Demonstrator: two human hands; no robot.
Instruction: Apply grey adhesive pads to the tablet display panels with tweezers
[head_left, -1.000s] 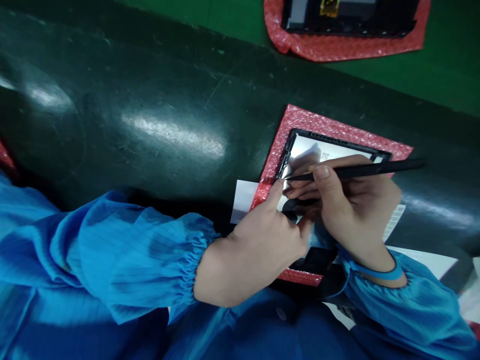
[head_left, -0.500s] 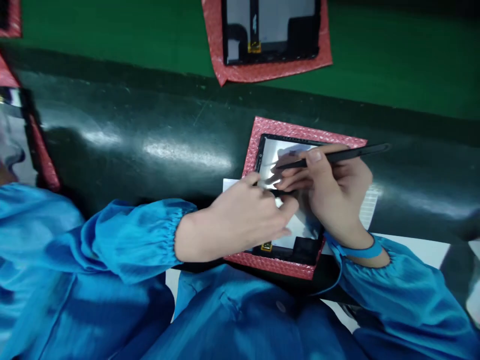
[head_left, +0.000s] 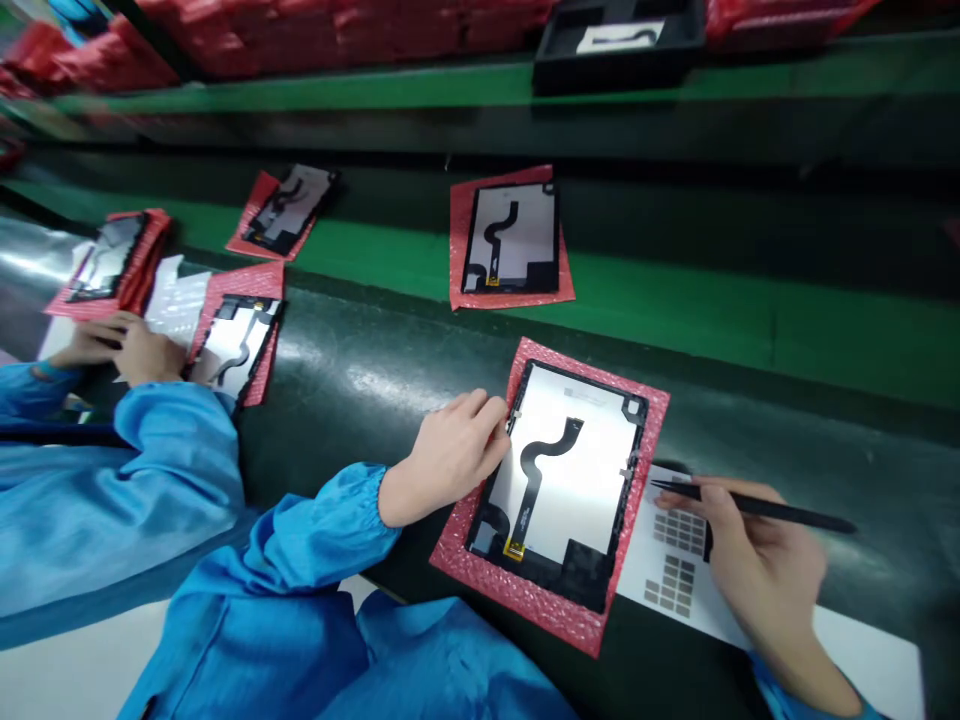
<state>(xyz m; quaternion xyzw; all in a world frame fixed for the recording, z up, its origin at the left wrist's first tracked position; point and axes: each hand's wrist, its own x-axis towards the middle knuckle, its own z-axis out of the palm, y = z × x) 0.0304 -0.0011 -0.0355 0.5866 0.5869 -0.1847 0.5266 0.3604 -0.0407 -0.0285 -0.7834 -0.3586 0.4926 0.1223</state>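
Observation:
In front of me a tablet screen panel (head_left: 577, 490) lies back side up, with a curved black flex cable (head_left: 531, 475) across its pale back. Under it is a pink bubble-wrap bag (head_left: 536, 620). My left hand (head_left: 457, 445) is at the panel's left edge, fingers curled together; what they may pinch is hidden. My right hand (head_left: 772, 560) holds black tweezers (head_left: 795, 515), tips pointing left. It is over a white sheet (head_left: 637, 575) with rows of small grey rectangular stickers (head_left: 679, 585), right of the panel.
Another panel (head_left: 525, 235) on pink wrap lies on the green belt (head_left: 637, 300) ahead, with one more farther left (head_left: 292, 205). At left, a co-worker's hands (head_left: 139, 345) are near further panels. A black tray (head_left: 619, 60) and red wrapped packs (head_left: 300, 40) line the shelf.
My right hand, with the tweezers, has moved right, off the panel and over the sticker sheet. My left hand has drawn back to the panel's left edge. The view has tilted up.

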